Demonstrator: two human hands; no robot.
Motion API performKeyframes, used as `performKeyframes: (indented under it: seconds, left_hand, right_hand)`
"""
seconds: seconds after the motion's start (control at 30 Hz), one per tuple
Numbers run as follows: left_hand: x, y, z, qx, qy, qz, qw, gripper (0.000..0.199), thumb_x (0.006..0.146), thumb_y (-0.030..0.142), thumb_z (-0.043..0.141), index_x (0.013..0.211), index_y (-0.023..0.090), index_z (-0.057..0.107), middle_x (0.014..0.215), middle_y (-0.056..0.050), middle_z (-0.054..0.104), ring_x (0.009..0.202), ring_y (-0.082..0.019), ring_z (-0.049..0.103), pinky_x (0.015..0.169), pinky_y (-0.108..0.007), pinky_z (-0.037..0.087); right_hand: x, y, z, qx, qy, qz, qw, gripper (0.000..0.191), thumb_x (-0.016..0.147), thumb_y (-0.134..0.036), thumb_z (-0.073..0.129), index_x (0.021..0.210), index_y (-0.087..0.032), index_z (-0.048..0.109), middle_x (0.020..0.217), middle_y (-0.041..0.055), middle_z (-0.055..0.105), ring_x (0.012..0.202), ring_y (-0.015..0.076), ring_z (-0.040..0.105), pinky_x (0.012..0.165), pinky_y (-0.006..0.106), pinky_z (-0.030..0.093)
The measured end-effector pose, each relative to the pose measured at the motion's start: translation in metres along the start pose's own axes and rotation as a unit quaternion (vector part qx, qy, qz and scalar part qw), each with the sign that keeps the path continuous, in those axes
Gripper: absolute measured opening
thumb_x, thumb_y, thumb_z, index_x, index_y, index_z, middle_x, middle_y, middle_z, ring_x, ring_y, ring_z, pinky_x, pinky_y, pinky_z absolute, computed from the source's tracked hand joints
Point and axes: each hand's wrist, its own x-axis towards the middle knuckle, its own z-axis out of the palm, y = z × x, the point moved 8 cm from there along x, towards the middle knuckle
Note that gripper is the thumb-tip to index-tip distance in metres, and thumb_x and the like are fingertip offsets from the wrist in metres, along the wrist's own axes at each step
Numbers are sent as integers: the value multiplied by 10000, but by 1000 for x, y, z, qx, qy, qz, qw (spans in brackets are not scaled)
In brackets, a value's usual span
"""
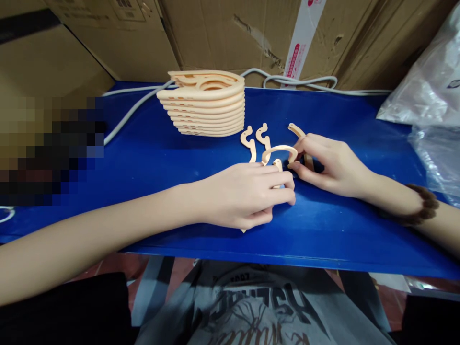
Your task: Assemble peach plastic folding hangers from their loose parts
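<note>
My left hand (251, 194) is closed, its fingers curled over pale beige plastic hanger parts that it mostly hides. One rounded part end (277, 165) shows above these fingers, and a small tip (243, 230) pokes out below the palm. Between the two hands arches a curved hanger hook (280, 148). Thumb and fingers of my right hand (328, 165) pinch the hook's right end; its left end meets my left hand. A slim beige part (296, 129) lies behind the right fingers. Two notched beige arms (247, 139) (265, 136) lie beyond my left hand.
A neat stack of beige hanger pieces (208, 105) stands at the back of the blue table (341, 230). Behind it run a white cable (309, 81) and cardboard boxes (230, 33). Clear plastic bags (427, 81) lie at the right. The left side is partly pixelated.
</note>
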Motion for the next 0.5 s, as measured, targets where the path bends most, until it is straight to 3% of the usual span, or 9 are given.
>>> performKeyframes:
  seconds: [0.5]
  left_hand:
    - [0,0,0,26,11,6,1000,261,997,110,488,1138,157,703,1185,-66,741,966,-201,652,837,-312,453]
  right_hand:
    - [1,-3,0,7,-4,-12,1000,40,991,-255,556,955,-259,539,845,-22,643,680,156,594,1123,530,538]
